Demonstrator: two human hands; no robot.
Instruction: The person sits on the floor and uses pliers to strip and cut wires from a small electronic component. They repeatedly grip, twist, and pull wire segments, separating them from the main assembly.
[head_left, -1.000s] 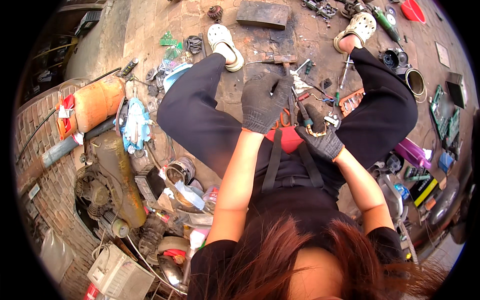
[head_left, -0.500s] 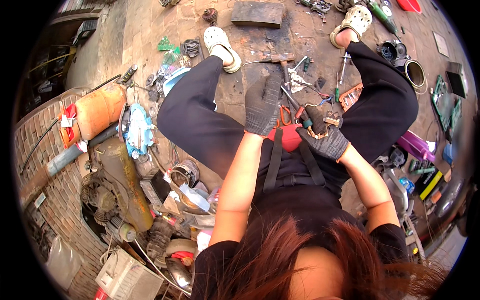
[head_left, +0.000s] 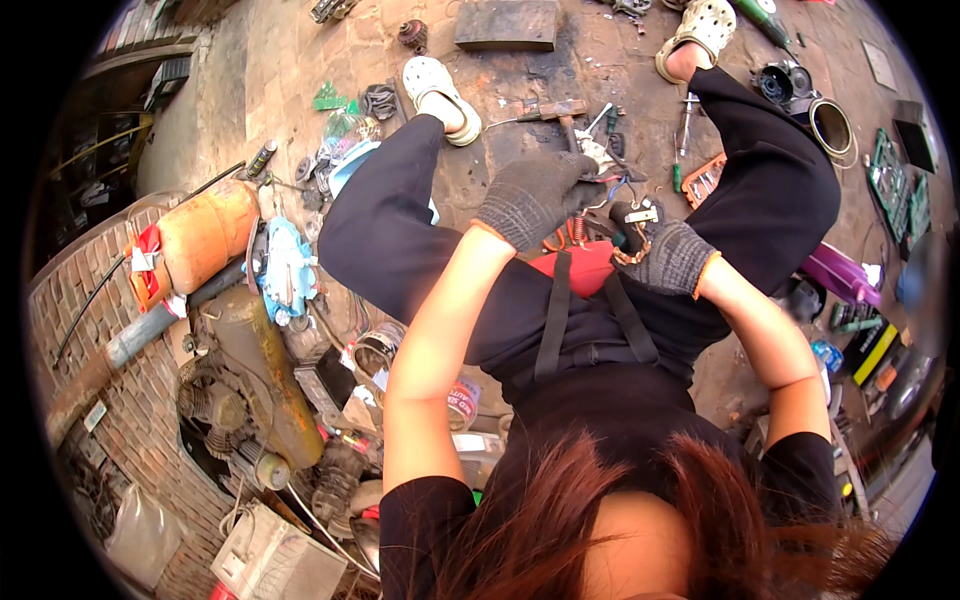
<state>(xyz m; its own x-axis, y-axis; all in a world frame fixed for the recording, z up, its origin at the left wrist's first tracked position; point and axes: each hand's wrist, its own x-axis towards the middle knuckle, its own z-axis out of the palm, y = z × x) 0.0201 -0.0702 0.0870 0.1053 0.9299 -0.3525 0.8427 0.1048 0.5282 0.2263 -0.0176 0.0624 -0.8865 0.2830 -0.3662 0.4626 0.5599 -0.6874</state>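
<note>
The right hand (head_left: pixel 678 260) is curled round a copper-edged part (head_left: pixel 631 258); the left hand (head_left: pixel 535 198) is half-closed beside thin wires (head_left: pixel 616 185), its hold unclear. Wirework seems underway; the next move calls for steadiness.

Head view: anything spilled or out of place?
One thing: a dark stain on the paving beside the dark rectangular block, much blacker than the tan surface around it. Can't tell whether it's a spill.

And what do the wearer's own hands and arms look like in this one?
The left hand and right hand wear dark grey knitted gloves; the right cuff has an orange edge. The forearms are bare, below short black sleeves.
</note>
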